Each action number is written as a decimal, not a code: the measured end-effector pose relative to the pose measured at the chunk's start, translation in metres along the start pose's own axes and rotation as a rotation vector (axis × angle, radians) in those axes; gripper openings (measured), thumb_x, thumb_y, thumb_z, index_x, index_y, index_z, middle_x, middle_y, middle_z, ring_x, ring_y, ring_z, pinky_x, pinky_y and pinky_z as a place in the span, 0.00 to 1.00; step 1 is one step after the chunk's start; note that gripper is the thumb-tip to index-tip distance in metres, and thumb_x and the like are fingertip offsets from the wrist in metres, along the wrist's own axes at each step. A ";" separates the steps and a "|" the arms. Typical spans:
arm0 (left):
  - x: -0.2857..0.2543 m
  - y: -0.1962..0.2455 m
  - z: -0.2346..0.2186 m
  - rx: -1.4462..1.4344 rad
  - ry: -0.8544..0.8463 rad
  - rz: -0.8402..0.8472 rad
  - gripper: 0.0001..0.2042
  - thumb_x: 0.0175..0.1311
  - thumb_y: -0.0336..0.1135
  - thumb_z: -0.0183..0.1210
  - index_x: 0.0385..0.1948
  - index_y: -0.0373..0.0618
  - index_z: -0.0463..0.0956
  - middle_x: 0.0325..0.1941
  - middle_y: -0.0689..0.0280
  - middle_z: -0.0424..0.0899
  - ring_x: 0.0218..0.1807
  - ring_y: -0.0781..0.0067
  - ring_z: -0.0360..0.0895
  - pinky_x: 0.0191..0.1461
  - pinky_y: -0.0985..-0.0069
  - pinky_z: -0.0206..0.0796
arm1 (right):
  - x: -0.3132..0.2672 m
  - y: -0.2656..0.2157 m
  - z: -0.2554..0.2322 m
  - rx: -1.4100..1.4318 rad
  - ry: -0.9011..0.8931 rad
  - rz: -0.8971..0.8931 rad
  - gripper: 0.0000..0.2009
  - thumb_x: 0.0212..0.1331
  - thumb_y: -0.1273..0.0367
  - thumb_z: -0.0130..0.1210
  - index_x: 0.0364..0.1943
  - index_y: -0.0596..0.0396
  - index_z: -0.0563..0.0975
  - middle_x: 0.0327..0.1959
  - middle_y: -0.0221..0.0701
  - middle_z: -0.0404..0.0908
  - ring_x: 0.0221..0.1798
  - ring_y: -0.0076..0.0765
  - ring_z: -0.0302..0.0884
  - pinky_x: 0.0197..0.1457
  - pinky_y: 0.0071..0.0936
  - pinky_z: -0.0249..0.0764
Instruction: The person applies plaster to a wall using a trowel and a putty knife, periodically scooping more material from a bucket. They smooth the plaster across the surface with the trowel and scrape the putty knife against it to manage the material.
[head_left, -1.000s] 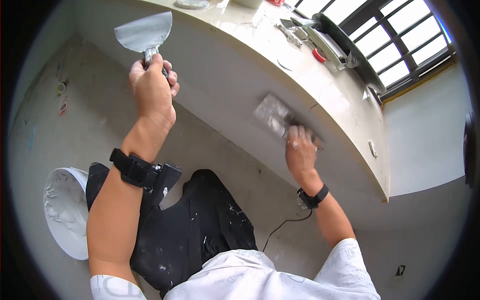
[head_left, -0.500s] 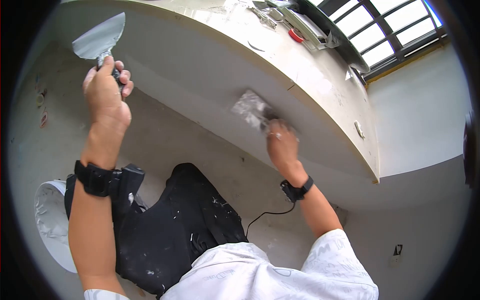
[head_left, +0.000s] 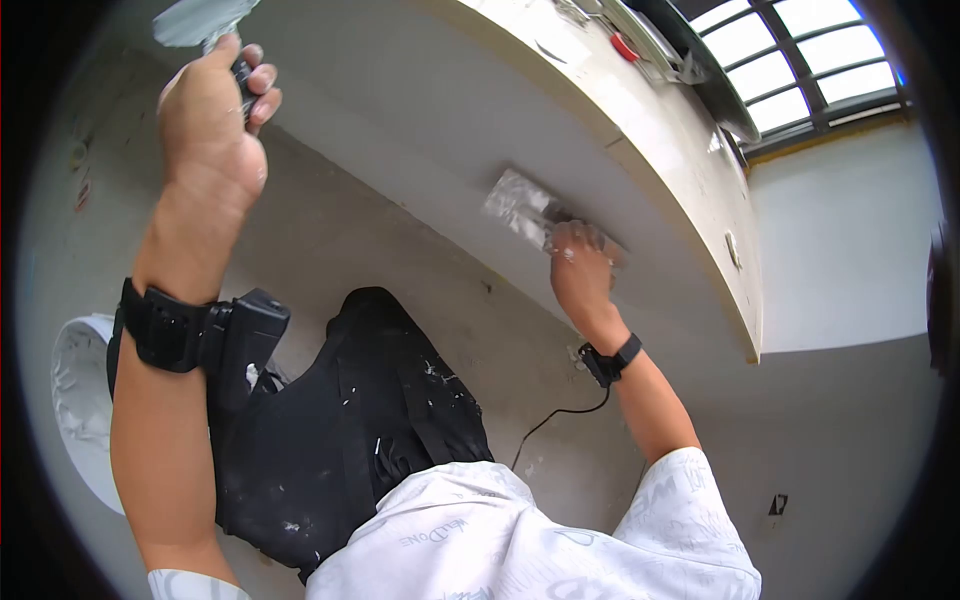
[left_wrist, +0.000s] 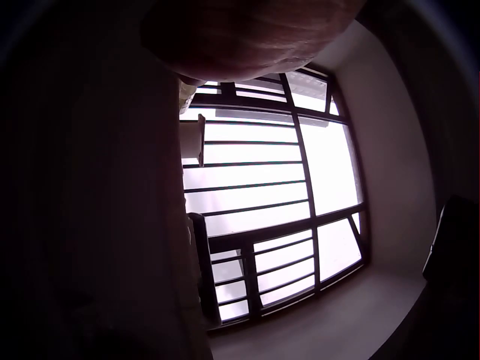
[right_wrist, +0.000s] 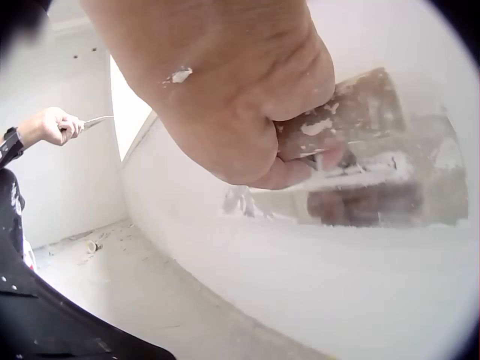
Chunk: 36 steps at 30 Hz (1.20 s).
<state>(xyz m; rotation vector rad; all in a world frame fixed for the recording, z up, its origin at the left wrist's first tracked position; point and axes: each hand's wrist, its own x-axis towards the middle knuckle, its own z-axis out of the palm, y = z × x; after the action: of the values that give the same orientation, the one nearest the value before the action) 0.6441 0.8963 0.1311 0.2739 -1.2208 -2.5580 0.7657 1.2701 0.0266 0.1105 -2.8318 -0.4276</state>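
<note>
My left hand (head_left: 215, 120) grips the dark handle of a wide putty knife (head_left: 205, 22), held up at the upper left of the head view. Its pale blade is partly cut off by the frame's top edge. With my right hand (head_left: 583, 270) I hold a plastering trowel (head_left: 515, 200), its metal blade flat along the white wall (head_left: 420, 130) below the ledge. In the right wrist view, fingers wrap around the trowel's wooden handle (right_wrist: 337, 116), and white smears cover the blade. The left wrist view shows only the heel of the left hand (left_wrist: 255, 34); the putty knife is hidden there.
A white bucket (head_left: 88, 325) of white putty stands at the left, partly behind my forearm. Above the wall runs a stone ledge (head_left: 680, 165) bearing a red-ended item (head_left: 625, 46) and other clutter. A barred window (head_left: 795, 70) is beyond. A cable hangs from the right wrist.
The trowel has slid down the wall, away from the ledge edge, with my right hand. My left hand and putty knife have shifted left and up in view; the head view has also shifted.
</note>
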 end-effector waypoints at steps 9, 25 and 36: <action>0.000 0.001 0.009 -0.049 0.023 -0.025 0.06 0.68 0.30 0.52 0.39 0.37 0.68 0.33 0.64 0.74 0.27 0.78 0.68 0.25 0.81 0.55 | 0.073 -0.027 -0.042 -0.213 0.226 0.119 0.05 0.56 0.71 0.54 0.34 0.57 0.73 0.40 0.37 0.73 0.50 0.44 0.73 0.37 0.40 0.81; -0.004 0.016 0.000 -0.054 -0.034 0.059 0.06 0.69 0.31 0.51 0.37 0.39 0.68 0.32 0.65 0.72 0.26 0.79 0.66 0.24 0.81 0.54 | 0.035 -0.032 -0.005 0.033 0.287 0.108 0.06 0.57 0.71 0.52 0.37 0.56 0.72 0.40 0.39 0.75 0.50 0.49 0.73 0.44 0.41 0.78; -0.008 0.007 0.019 -0.034 -0.041 -0.037 0.06 0.70 0.33 0.50 0.38 0.39 0.68 0.34 0.66 0.73 0.26 0.79 0.65 0.25 0.81 0.54 | 0.080 -0.029 -0.042 0.000 0.302 0.125 0.05 0.51 0.78 0.53 0.32 0.60 0.71 0.38 0.42 0.75 0.48 0.51 0.75 0.44 0.40 0.78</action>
<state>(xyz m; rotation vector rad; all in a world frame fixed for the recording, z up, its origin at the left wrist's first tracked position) 0.6472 0.9091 0.1488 0.2400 -1.1963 -2.6260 0.7012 1.2214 0.0769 -0.0033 -2.5252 -0.3505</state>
